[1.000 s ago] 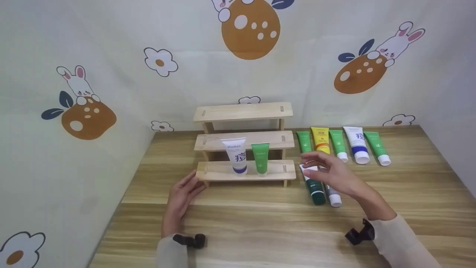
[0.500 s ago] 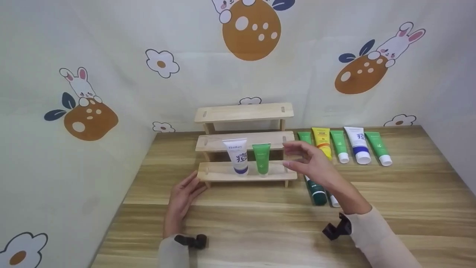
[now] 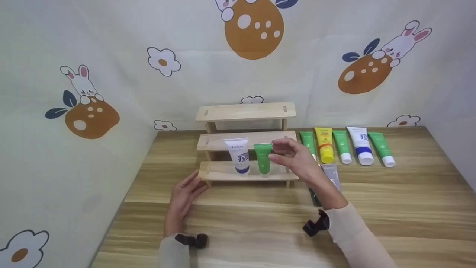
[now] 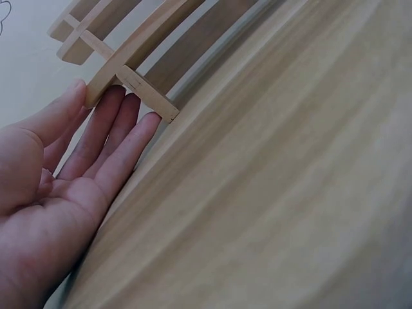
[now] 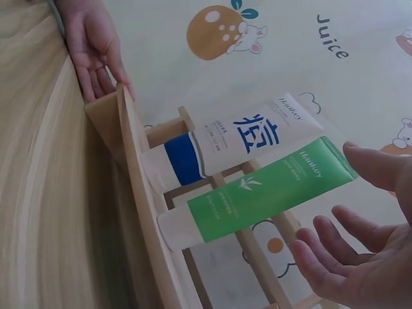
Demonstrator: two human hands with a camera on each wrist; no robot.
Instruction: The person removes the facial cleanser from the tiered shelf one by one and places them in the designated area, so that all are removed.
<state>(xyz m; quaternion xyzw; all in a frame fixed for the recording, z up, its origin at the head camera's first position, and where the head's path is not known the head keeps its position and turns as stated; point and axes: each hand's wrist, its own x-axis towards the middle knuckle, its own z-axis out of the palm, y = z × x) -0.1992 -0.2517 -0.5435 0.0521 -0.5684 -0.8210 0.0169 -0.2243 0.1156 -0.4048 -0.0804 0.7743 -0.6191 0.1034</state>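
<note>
A three-tier wooden display shelf (image 3: 245, 111) stands on the table near the back wall. On its lowest step a white tube with a blue band (image 3: 238, 154) and a smaller green tube (image 3: 263, 158) stand upright on their caps. My left hand (image 3: 185, 195) holds the left end of that step, thumb at the board's top edge and fingers (image 4: 109, 122) beneath it. My right hand (image 3: 297, 160) is beside the green tube, holding nothing. In the right wrist view its thumb is close to the tube's flat end; the fingers are apart from it.
Right of the shelf lie a green tube (image 3: 308, 140), a yellow tube (image 3: 324, 145), two more green tubes and a white-and-blue tube (image 3: 360, 145). A grey tube (image 3: 330, 174) and a mostly hidden dark green tube lie in front, partly behind my right arm.
My right hand has moved left from above the lying tubes to the standing green tube, uncovering the yellow tube. The left hand stays at the shelf's end.
</note>
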